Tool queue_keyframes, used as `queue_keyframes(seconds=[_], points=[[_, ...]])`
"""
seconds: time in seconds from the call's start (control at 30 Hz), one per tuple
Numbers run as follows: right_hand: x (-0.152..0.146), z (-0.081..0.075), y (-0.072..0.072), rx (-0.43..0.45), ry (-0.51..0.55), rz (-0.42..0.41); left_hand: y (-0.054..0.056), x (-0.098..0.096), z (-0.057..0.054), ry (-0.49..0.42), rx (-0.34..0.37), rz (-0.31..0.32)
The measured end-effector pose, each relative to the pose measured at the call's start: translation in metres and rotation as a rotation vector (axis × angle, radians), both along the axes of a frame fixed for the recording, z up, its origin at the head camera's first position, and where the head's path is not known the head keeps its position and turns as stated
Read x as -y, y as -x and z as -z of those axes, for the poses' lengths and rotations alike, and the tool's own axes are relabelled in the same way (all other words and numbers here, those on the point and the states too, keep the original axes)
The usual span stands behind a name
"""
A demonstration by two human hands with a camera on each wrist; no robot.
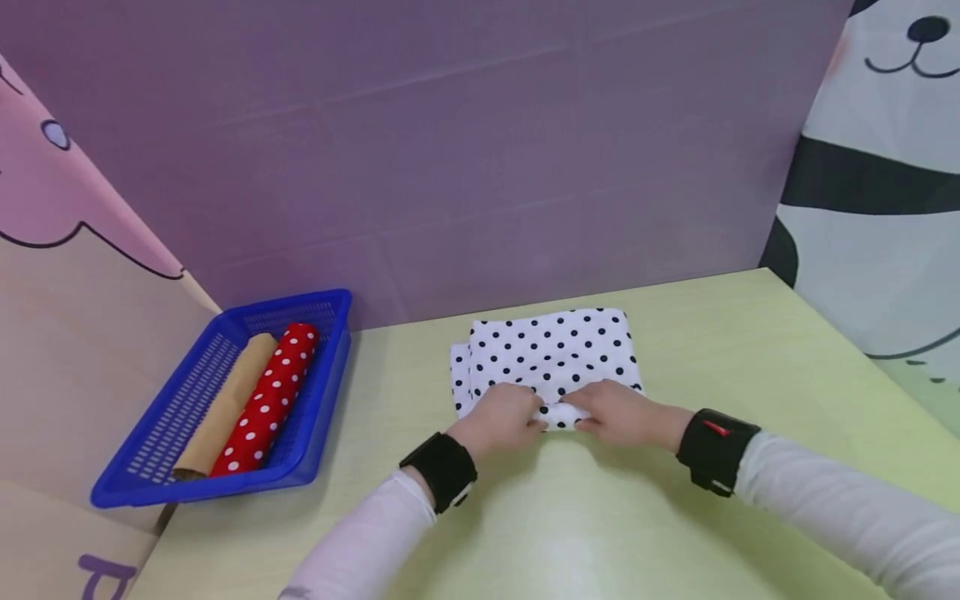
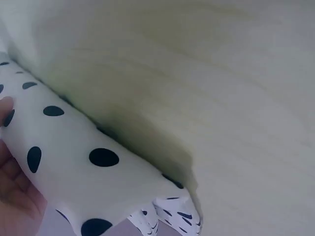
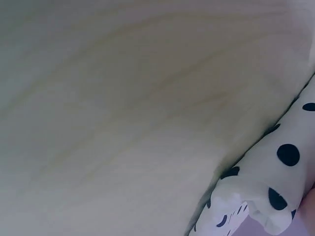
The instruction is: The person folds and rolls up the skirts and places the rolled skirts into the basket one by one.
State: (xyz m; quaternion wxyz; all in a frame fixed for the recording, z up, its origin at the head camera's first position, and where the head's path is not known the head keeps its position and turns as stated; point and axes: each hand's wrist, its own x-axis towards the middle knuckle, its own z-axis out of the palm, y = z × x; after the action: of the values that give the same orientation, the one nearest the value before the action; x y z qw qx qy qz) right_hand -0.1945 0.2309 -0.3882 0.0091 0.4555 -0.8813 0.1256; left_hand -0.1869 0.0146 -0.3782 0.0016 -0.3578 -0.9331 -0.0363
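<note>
A white cloth with black polka dots [image 1: 555, 354] lies folded on the table, its near edge turned up into a roll. My left hand [image 1: 501, 417] grips that rolled edge left of the middle, thumb on the near side. Close beside it, my right hand [image 1: 621, 414] holds the same edge with the thumb low and the fingers over the top. In the left wrist view the dotted roll [image 2: 69, 147] runs past a bit of the left hand [image 2: 19, 196]. The right wrist view has the roll's other end [image 3: 261, 184]; only a sliver of the right hand shows there.
On the left of the table stands a blue plastic basket [image 1: 330, 400]. In it lie a tan roll [image 1: 228, 404] and a red roll with white dots [image 1: 266, 400]. A purple backdrop [image 1: 480, 167] rises behind the pale yellow table [image 1: 720, 358], with printed sheets at both sides.
</note>
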Motion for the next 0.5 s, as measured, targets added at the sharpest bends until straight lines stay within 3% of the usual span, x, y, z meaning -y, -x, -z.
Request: queue_keyframes(seconds=[0.3, 0.5], points=[[0.001, -0.007, 0.0, 0.236, 0.05, 0.049, 0.007, 0.002, -0.015, -0.022, 0.282, -0.041], [0.001, -0.012, 0.004, 0.46, 0.009, 0.144, 0.011, 0.007, -0.007, -0.121, 0.506, -0.135]])
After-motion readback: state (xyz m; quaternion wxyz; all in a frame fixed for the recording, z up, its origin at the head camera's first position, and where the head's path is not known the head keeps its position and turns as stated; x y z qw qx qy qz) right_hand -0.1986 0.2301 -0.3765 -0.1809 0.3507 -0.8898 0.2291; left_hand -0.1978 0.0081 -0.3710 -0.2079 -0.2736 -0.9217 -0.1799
